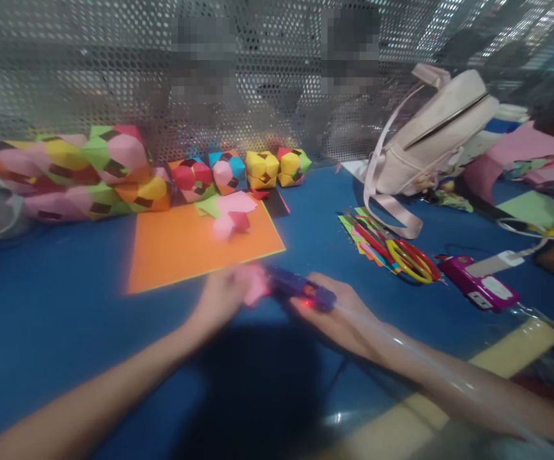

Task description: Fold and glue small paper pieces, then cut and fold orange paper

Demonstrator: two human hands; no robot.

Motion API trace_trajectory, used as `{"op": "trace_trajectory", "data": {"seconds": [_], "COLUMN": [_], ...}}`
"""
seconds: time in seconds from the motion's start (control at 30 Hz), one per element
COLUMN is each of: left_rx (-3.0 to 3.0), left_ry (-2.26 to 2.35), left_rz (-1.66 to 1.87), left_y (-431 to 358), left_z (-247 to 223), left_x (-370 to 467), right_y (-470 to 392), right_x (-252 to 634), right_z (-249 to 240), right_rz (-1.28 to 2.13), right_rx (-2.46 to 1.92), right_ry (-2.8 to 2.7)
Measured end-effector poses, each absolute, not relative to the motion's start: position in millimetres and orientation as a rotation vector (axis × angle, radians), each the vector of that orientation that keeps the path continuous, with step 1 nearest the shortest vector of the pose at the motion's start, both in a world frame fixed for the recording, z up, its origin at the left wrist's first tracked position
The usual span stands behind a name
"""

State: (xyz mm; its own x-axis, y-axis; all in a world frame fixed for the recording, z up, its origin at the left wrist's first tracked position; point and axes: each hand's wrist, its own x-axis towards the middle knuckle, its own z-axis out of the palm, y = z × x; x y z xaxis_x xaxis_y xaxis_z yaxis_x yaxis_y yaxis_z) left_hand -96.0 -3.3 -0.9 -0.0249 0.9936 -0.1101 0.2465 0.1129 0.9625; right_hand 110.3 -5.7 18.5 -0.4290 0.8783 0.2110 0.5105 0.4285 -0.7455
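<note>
Balls (261, 168) by the bench's (66, 319) far edge look finished; loose pieces (233, 206) remain, left hand (223, 289) pinching paper (256, 285), right hand (348, 313) gripping glue gun (286, 282).

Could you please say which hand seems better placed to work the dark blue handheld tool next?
Probably the right hand: it holds the dark blue handheld tool, pointed at the small pink paper piece in the left hand.

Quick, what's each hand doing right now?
Left hand: closed on a pink paper piece, though blurred.
Right hand: closed around a dark blue glue gun, its nose at the paper.
</note>
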Motion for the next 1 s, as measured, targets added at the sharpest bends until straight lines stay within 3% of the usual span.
{"op": "trace_trajectory", "data": {"seconds": [0.47,1.0], "left_rx": [1.342,1.424], "left_ry": [1.520,1.511], "left_rz": [0.897,0.897], "left_y": [-1,-1], "left_z": [-4,-3], "left_x": [-93,-92], "right_y": [1,1], "right_x": [114,114], "right_z": [-2,4], "right_rz": [0.296,0.252], "right_rx": [-1.011,-1.102], "right_ry": [-2.248,-2.277]}}
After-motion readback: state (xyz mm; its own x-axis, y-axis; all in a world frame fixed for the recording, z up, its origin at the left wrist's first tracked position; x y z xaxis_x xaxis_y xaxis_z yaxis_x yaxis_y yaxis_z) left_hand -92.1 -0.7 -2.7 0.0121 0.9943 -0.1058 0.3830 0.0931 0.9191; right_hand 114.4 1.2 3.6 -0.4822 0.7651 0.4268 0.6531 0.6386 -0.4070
